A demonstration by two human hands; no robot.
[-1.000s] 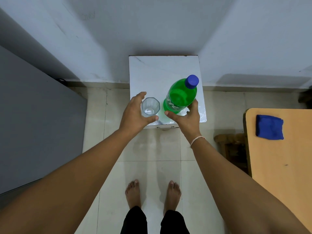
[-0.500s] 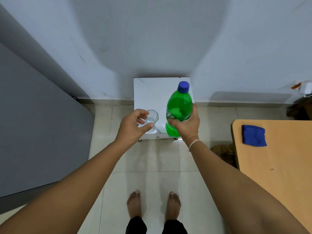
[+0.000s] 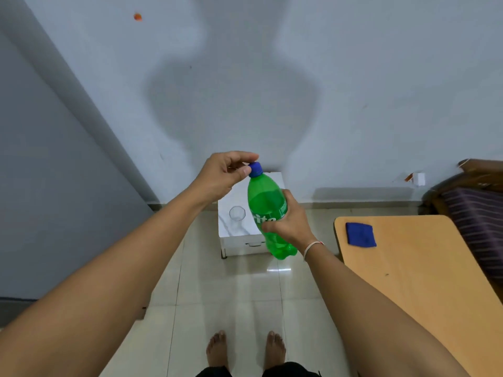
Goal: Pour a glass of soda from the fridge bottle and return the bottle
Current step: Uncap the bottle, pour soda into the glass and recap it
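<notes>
A green soda bottle (image 3: 265, 200) with a blue cap (image 3: 255, 169) is held upright in the air above the small white table (image 3: 275, 180). My right hand (image 3: 290, 223) is wrapped around its middle, over the label. My left hand (image 3: 226, 172) pinches the blue cap with thumb and fingers. An empty clear glass (image 3: 237, 213) stands on the white table, to the left of the bottle and below my left forearm. The cap sits on the bottle.
A grey fridge side (image 3: 49, 186) fills the left. A wooden table (image 3: 424, 268) with a blue cloth (image 3: 360, 234) stands at the right, a chair (image 3: 473, 202) behind it. My bare feet stand on the tiled floor (image 3: 231, 295) near the white table.
My left hand let go of the glass and rose to the bottle's cap. My right hand lifted the bottle off the white table. The camera tilted up.
</notes>
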